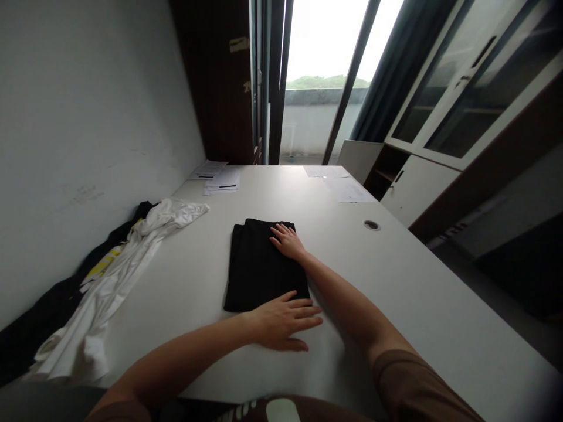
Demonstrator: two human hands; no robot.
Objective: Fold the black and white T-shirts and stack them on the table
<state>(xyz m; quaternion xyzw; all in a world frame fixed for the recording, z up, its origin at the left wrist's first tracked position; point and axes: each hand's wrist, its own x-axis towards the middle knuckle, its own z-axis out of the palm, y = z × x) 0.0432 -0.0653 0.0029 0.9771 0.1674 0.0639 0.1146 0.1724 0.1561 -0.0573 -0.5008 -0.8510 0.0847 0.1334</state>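
Observation:
A black folded garment (259,266) lies flat in a rough rectangle on the white table; its kind cannot be made out. My right hand (288,241) rests on its far right corner with the fingers spread. Across the near edge lies my left hand (284,322), fingers stretched out to the right, some over the cloth's near right corner and the thumb over the bare tabletop. Neither hand grips anything. Part of the garment's right and near edges is hidden under my hands.
Along the wall on the left, white clothes (145,246) lie heaped with black and yellow cloth. Papers (222,180) sit at the table's far left, more sheets (347,189) at the far right. A round cable hole (372,225) is on the right. Cabinets (422,187) stand beyond the right edge.

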